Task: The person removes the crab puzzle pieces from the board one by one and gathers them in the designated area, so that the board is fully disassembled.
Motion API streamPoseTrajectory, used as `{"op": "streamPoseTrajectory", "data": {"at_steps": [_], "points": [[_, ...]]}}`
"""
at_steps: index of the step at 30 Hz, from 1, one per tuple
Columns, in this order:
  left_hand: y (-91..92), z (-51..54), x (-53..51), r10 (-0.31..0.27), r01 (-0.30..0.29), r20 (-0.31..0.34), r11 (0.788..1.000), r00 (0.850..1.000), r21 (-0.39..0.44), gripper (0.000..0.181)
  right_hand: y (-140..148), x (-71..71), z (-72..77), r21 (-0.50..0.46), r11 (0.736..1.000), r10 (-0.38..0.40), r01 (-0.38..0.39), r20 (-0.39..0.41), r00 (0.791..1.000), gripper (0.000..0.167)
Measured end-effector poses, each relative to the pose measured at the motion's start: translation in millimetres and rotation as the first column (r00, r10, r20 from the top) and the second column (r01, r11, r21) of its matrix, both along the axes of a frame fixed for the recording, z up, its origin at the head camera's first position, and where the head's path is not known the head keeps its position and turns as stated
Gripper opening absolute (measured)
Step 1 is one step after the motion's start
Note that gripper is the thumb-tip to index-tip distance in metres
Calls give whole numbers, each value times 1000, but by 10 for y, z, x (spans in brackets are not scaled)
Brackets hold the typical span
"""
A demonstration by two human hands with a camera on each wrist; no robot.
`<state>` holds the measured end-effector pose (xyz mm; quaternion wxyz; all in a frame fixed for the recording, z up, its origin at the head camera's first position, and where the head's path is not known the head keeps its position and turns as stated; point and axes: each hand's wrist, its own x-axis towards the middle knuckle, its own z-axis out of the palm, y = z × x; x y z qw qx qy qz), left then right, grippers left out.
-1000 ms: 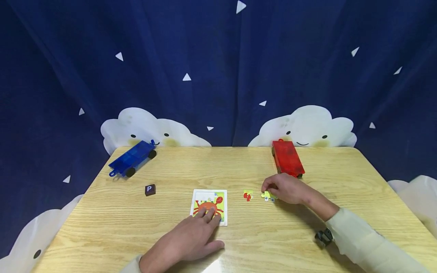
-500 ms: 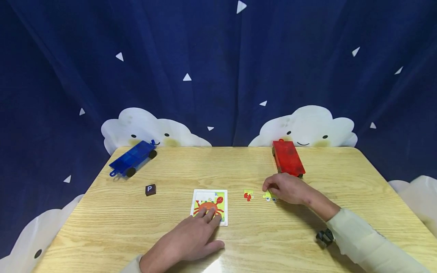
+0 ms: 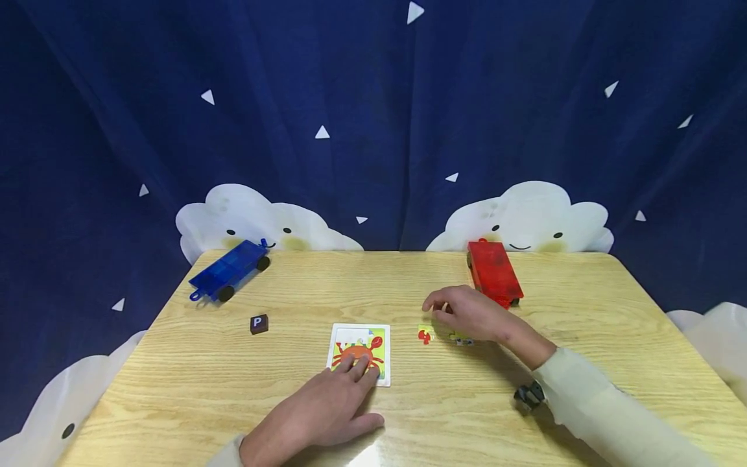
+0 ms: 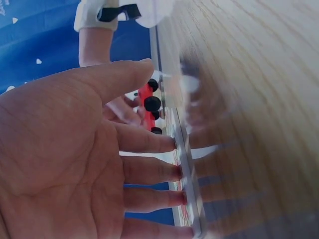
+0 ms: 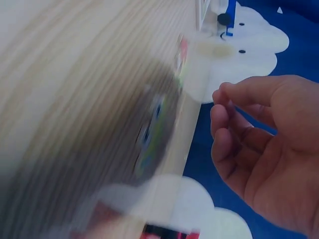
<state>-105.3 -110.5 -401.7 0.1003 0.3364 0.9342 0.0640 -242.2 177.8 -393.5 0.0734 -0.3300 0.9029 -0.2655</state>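
My left hand [image 3: 321, 408] lies with straight fingers on the lower part of a square crab jigsaw puzzle [image 3: 356, 348] in a white frame. A blank white patch shows at the puzzle's upper left. To its right lies a puzzle piece with a red claw [image 3: 425, 335]. Beside that, a yellow-green piece with eyes [image 5: 153, 130] rests on the table, partly covered by my right hand [image 3: 471, 314] in the head view. That hand hovers above the pieces with loosely bent fingers; in the right wrist view nothing shows between thumb and fingertips.
A red toy wagon [image 3: 495, 269] stands just behind my right hand. Farther left at the back is a blue toy wagon [image 3: 230, 269]. A small dark block marked P [image 3: 259, 323] sits left of the puzzle. A blue curtain [image 3: 373, 117] hangs behind the wooden table [image 3: 443, 421].
My right hand has lifted off the piece with eyes and moved left, toward the claw piece. The left hand has stayed on the puzzle.
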Motion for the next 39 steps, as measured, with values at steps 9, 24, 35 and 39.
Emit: {"op": "streamPoseTrajectory", "data": {"at_steps": [9, 24, 35, 39], "points": [[11, 3, -16, 3, -3, 4, 1000, 1000, 3, 72, -533, -61, -43, 17, 993, 119, -119, 29, 993, 14], [18, 11, -32, 12, -12, 2, 1000, 1000, -5, 70, -889, -31, -138, 51, 955, 291, -291, 9, 957, 26], [18, -3, -17, 32, -32, 35, 999, 999, -1, 71, -909, 13, -169, 54, 949, 313, -309, -68, 947, 35], [21, -3, -14, 38, -38, 45, 999, 998, 7, 70, -920, 32, -157, 49, 950, 312, -309, -76, 947, 34]]}}
